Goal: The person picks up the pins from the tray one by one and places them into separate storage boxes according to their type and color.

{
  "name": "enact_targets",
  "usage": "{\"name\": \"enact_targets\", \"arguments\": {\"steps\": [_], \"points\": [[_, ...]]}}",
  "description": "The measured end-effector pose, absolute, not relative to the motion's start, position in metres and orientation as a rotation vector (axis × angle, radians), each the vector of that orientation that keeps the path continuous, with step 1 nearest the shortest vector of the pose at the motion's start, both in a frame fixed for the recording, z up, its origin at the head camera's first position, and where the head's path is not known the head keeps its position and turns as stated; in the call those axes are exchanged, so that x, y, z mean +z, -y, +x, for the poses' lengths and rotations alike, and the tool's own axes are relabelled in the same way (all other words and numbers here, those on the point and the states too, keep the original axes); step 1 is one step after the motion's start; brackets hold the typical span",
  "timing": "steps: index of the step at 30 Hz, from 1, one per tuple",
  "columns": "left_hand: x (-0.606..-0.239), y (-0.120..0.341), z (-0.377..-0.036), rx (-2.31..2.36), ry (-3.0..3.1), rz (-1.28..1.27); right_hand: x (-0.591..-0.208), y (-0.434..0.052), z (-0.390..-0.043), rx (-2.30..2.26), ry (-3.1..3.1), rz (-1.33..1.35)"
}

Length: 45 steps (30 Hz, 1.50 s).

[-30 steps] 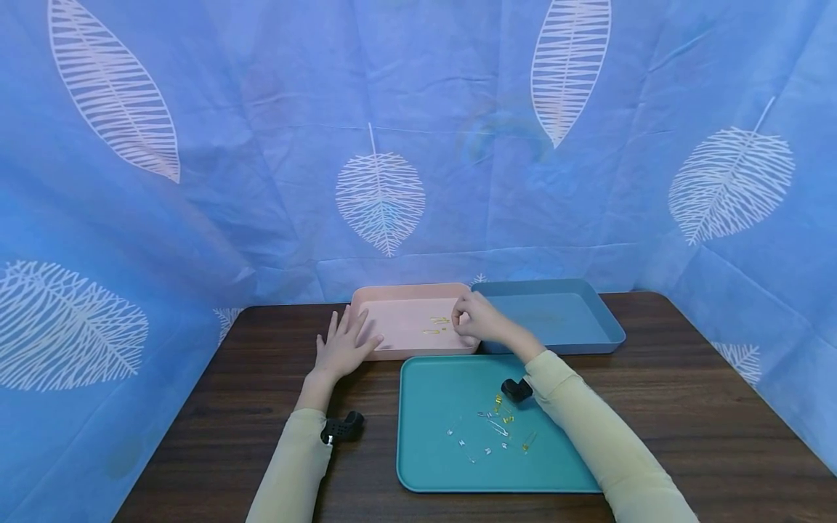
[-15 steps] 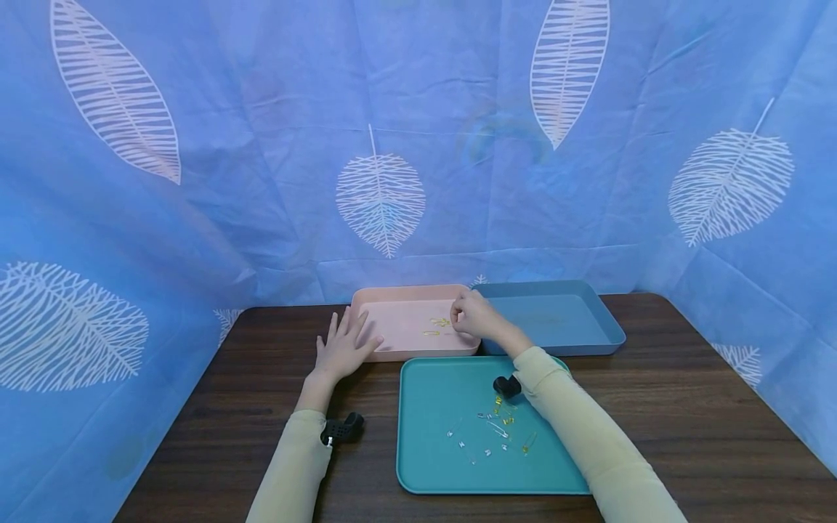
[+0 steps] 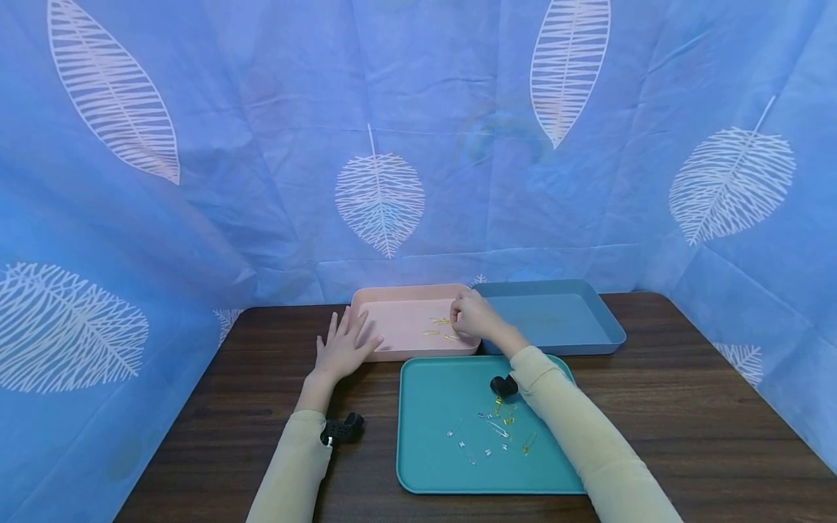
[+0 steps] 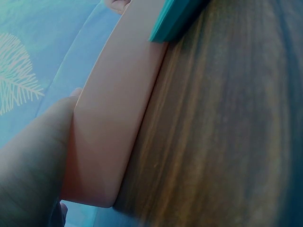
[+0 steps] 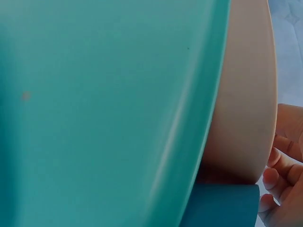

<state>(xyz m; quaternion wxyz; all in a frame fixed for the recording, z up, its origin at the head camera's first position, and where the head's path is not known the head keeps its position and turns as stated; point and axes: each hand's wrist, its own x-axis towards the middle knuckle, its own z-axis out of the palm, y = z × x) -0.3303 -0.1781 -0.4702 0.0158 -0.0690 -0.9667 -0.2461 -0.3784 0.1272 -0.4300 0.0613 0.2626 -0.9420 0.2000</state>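
My left hand spreads its fingers over the left end of the pink tray; in the left wrist view, part of the hand lies against that tray's wall. My right hand is over the pink tray's right end with its fingers curled. Just below its fingertips lies a gold safety pin; whether they touch it cannot be made out. Other gold pins lie to the left. In the right wrist view, the tray's rim partly hides my right fingers.
A teal tray in front holds several silver pins and gold pins, partly beside my right forearm. The blue tray stands right of the pink one. All rest on a dark wooden table before a blue cloth.
A gold safety pin now shows in the pink tray below my right fingertips. My right wrist and forearm have shifted slightly left, while my left hand has stayed in place.
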Motion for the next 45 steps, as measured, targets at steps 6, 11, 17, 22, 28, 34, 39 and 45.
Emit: {"name": "enact_targets", "arguments": {"steps": [6, 11, 17, 22, 28, 34, 39, 45], "points": [[-0.47, 0.177, -0.33, -0.759, 2.986, -0.219, -0.429, -0.132, -0.373, 0.622, 2.836, 0.794], [-0.472, 0.178, -0.332, -0.751, 2.986, -0.217, -0.427, -0.136, -0.37, 0.63, 2.824, 0.804], [-0.473, 0.178, -0.332, -0.751, 2.994, -0.218, -0.425, -0.143, -0.36, 0.627, 2.801, 0.847], [-0.474, 0.179, -0.332, -0.751, 2.994, -0.219, -0.42, -0.149, -0.348, 0.66, 2.798, 0.869], [-0.475, 0.179, -0.332, -0.762, 2.98, -0.224, -0.418, -0.155, -0.335, 0.631, 2.753, 0.921], [-0.476, 0.179, -0.333, -0.75, 2.975, -0.227, -0.418, -0.161, -0.324, 0.603, 2.735, 0.942], [-0.474, 0.179, -0.332, -0.761, 2.983, -0.22, -0.418, -0.166, -0.313, 0.6, 2.741, 0.956], [-0.472, 0.178, -0.331, -0.76, 2.99, -0.216, -0.42, -0.173, -0.303, 0.601, 2.771, 0.975]]}}
